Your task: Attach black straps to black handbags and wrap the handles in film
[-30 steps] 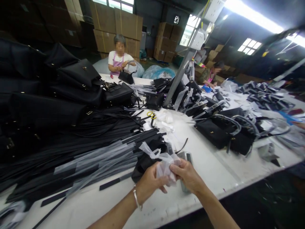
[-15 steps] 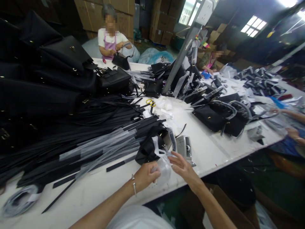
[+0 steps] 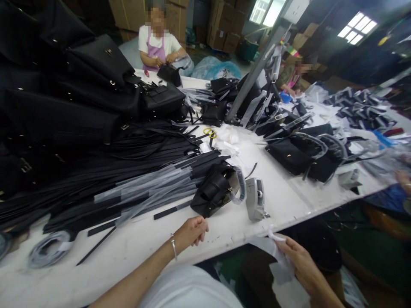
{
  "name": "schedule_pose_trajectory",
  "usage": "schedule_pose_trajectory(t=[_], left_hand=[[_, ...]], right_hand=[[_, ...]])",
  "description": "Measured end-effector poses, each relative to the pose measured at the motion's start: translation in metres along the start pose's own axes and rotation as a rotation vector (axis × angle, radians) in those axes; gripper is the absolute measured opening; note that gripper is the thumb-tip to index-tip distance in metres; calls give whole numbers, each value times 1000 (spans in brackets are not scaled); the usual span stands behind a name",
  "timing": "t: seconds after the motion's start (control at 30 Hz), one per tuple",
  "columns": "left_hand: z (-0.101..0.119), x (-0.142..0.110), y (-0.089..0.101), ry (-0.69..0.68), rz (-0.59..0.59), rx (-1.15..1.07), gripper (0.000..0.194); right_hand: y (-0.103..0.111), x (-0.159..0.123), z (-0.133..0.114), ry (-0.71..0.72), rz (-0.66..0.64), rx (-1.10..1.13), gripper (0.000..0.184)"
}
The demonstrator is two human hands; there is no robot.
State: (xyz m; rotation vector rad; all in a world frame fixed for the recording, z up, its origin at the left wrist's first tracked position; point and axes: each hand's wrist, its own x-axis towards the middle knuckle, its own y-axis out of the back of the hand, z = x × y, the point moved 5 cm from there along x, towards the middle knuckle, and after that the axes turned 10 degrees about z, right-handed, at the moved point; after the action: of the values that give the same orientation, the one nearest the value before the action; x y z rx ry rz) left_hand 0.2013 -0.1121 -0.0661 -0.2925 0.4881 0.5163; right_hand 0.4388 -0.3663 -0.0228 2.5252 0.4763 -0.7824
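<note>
Some film [image 3: 284, 274] is pinched between the thumb and fingers of the right hand [image 3: 299, 256] and hangs beyond the near edge of the table [image 3: 128, 259]. The left hand [image 3: 190, 233], its fingers curled together, hovers just inside that edge. Slightly farther in rests 1 black bag [image 3: 212, 194], its wrapped handle toward the grey dispenser [image 3: 254, 200], which stands by the near edge. Straps [image 3: 150, 179] cover the surface left of the bag; 1 roll [image 3: 49, 249] lies nearer. At the far edge, 1 co-worker [image 3: 157, 49] handles a small bag [image 3: 170, 75].

handwritten mark [image 3: 250, 186], grey dispenser [image 3: 255, 202], not legible
</note>
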Motion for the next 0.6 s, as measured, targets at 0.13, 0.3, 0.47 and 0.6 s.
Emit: schedule_pose_trajectory(t=[0.13,0.3,0.47,0.6], left_hand=[[0,-9,-28,73,-294,18,63],[12,-10,-52,95,-363,-255,65],[16,7,-35,42,44,-644,43],[11,9,-5,28,134,-630,41]], right_hand=[[-69,-27,-18,180,-11,74,42],[-146,-67,-44,437,-70,4,35],[-158,-73,-23,426,-3,-20,38],[-97,-49,31,353,88,-162,41]])
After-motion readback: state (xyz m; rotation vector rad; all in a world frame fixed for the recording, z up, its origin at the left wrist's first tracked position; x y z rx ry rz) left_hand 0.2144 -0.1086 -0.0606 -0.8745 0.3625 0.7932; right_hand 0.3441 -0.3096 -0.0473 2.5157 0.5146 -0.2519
